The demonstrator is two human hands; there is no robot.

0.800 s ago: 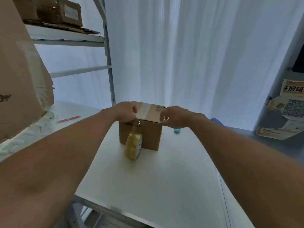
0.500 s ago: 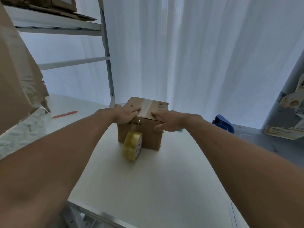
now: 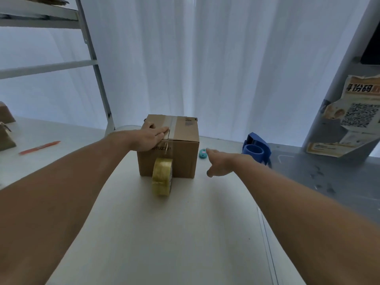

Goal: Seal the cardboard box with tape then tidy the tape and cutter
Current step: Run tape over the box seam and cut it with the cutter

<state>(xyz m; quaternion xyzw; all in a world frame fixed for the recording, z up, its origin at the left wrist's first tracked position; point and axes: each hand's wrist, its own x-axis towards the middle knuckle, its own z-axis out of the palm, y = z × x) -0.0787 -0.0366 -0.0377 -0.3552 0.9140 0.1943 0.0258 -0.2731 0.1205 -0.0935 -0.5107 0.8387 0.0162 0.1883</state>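
Note:
A small cardboard box [image 3: 181, 155] stands on the white table, with a strip of clear tape along its top seam. My left hand [image 3: 151, 136] lies flat on the box's top near edge, fingers on the tape. A yellowish tape roll [image 3: 162, 176] stands on edge against the box's front, a strand of tape running up to the top. My right hand [image 3: 221, 162] hovers to the right of the box, fingers apart, its fingertips close to a small teal cutter [image 3: 202, 154] on the table. It holds nothing.
A blue tape dispenser [image 3: 256, 150] sits right of the cutter. A red pen [image 3: 40, 147] lies at the far left near brown boxes [image 3: 5, 128]. A metal shelf upright [image 3: 96, 66] rises behind the box. A grey surface [image 3: 329, 182] adjoins the table [image 3: 164, 233] on the right.
My right hand has left the box top and moved right, toward the teal cutter. My left hand stays pressed on the tape. The view has shifted slightly.

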